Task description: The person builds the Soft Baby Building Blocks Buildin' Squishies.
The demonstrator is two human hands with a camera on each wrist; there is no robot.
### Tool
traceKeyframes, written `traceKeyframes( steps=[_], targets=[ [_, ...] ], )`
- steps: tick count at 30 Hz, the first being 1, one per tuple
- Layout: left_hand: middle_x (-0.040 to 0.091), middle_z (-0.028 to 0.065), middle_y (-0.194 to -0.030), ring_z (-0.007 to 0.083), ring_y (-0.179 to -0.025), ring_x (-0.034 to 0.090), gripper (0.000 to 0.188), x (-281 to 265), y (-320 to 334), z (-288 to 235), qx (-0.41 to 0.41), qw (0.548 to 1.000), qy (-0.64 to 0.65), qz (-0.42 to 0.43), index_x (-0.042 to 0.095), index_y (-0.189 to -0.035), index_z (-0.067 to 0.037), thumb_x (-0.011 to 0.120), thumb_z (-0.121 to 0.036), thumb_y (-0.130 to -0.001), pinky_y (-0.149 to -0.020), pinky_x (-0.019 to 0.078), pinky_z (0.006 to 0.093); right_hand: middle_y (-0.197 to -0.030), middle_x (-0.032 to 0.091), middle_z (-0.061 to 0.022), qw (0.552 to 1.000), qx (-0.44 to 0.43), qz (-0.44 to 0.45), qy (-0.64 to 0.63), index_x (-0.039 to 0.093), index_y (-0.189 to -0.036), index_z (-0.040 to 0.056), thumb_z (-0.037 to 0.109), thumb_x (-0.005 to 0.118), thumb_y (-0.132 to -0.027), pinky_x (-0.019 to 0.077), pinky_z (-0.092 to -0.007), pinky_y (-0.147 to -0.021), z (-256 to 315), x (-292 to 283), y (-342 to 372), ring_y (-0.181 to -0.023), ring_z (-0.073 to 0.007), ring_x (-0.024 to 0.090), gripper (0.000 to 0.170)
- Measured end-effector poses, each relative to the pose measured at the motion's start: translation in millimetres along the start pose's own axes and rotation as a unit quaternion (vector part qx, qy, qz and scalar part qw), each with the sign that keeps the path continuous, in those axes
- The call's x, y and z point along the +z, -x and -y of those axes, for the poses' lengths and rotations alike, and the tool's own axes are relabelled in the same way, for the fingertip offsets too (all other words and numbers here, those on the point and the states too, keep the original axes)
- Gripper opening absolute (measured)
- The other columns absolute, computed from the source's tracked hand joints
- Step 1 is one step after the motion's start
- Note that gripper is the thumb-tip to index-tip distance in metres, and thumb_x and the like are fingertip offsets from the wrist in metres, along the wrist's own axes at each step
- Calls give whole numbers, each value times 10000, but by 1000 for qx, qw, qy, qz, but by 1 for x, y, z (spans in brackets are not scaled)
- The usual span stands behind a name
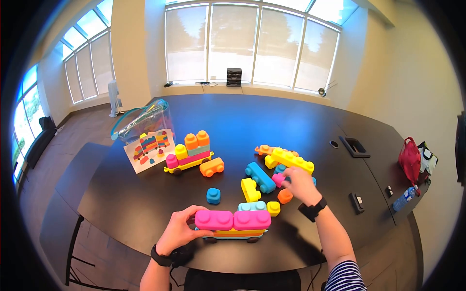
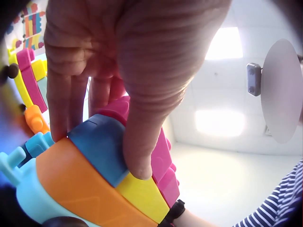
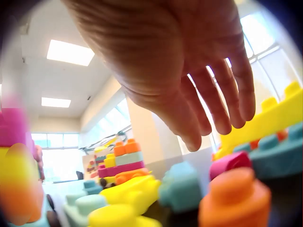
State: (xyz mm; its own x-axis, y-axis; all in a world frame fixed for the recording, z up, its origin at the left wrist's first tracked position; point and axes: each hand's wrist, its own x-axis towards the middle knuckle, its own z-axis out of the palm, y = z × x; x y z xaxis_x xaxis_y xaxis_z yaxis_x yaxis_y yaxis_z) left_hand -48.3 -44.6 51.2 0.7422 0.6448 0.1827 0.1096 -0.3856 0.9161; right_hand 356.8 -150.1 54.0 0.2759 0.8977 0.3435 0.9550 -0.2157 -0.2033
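Note:
My left hand (image 1: 180, 230) grips the left end of a wheeled block car with two pink blocks (image 1: 233, 220) on top. In the left wrist view, the thumb and fingers of the left hand (image 2: 128, 71) clasp its blue block (image 2: 102, 144), beside orange (image 2: 80, 175) and yellow layers. My right hand (image 1: 302, 186) hovers over the loose blocks near a pink block (image 1: 278, 180). Seen from the right wrist, the fingers of the right hand (image 3: 189, 71) extend downward, apart, holding nothing, above an orange block (image 3: 235, 198) and the pink one (image 3: 229, 164).
A second block train (image 1: 190, 157) stands at the left, before a picture card (image 1: 150, 151) and a clear bag (image 1: 145, 119). Around the middle lie a blue block (image 1: 213, 196), a yellow block (image 1: 251, 190) and a long yellow piece (image 1: 292, 161). A bottle (image 1: 405, 199) is at the far right.

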Motion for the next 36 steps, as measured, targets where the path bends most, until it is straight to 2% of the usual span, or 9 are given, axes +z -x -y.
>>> traceKeyframes(
  steps=[2, 5, 8, 11, 18, 22, 25, 29, 36],
  targets=[
    [785, 104, -1189, 204, -1118, 759, 586, 1, 0, 1, -1, 1000, 2, 0, 699, -1267, -4, 978, -81, -757, -1058, 588, 355, -947, 778, -112, 995, 66, -47, 57, 775, -939, 97, 160, 811, -817, 604, -494, -825, -20, -8, 2, -933, -344, 752, 142],
    [784, 103, -1190, 204, -1119, 759, 585, 0, -1, 1, 2, 1000, 0, -1, 700, -1263, -3, 979, -75, -754, -1055, 591, 356, -1003, 778, -148, 974, 139, 9, 180, 756, -1045, 92, 217, 901, -763, 600, -482, -827, -64, 3, 4, -956, -345, 753, 341],
    [783, 104, -1194, 205, -1119, 759, 583, 2, -1, 1, 6, 1000, 3, -2, 700, -1261, 2, 979, -70, -754, -1054, 593, 356, -1038, 766, -175, 978, 137, -55, 148, 687, -1117, 86, 213, 951, -718, 594, -480, -861, -88, 14, 21, -998, -366, 748, 495],
    [781, 105, -1198, 202, -1119, 758, 582, 2, 0, 2, 10, 1000, 3, -2, 698, -1262, 5, 977, -67, -756, -1055, 592, 356, -1058, 760, -177, 982, 180, 37, 39, 617, -1284, 77, 214, 993, -683, 587, -495, -890, -105, 21, 24, -1021, -384, 745, 722],
    [780, 106, -1199, 197, -1127, 753, 580, 4, -1, 0, 10, 1000, 6, -1, 695, -1267, 6, 970, -58, -760, -1062, 588, 356, -1016, 786, -197, 986, 154, 14, -56, 745, -1127, 93, 311, 926, -768, 600, -472, -874, -71, -35, 35, -963, -393, 758, 457],
    [779, 108, -1203, 201, -1131, 752, 579, 6, -2, 0, 6, 1000, 12, 0, 693, -1273, 7, 965, -60, -766, -1071, 583, 362, -1032, 778, -176, 974, 142, -27, -176, 751, -1317, 104, 220, 856, -838, 587, -400, -831, -39, -75, 39, -870, -316, 746, 504],
    [779, 109, -1207, 204, -1137, 752, 584, 7, -1, 1, 4, 1000, 8, 0, 691, -1282, 6, 963, -69, -771, -1079, 580, 369, -1151, 773, -150, 953, 92, -36, -285, 723, -1399, 110, 133, 816, -889, 586, -389, -873, 19, -96, 48, -939, -292, 739, 519],
    [777, 108, -1212, 208, -1143, 751, 597, 6, 0, 1, 9, 1000, 7, -1, 685, -1298, 2, 963, -84, -776, -1085, 579, 373, -1233, 742, -151, 940, -153, -43, -300, 710, -1434, 120, 104, 821, -891, 579, -398, -936, 94, -95, 66, -1053, -309, 716, 554],
    [782, 124, -1182, 217, -1124, 757, 573, 5, 0, 1, 4, 1000, 2, 7, 679, -1289, 14, 953, -86, -796, -1082, 584, 395, -1177, 700, -153, 960, -214, -23, -181, 700, -1452, 247, 150, 829, -895, 599, -423, -796, 127, -71, 77, -979, -320, 703, 580]
  ],
)
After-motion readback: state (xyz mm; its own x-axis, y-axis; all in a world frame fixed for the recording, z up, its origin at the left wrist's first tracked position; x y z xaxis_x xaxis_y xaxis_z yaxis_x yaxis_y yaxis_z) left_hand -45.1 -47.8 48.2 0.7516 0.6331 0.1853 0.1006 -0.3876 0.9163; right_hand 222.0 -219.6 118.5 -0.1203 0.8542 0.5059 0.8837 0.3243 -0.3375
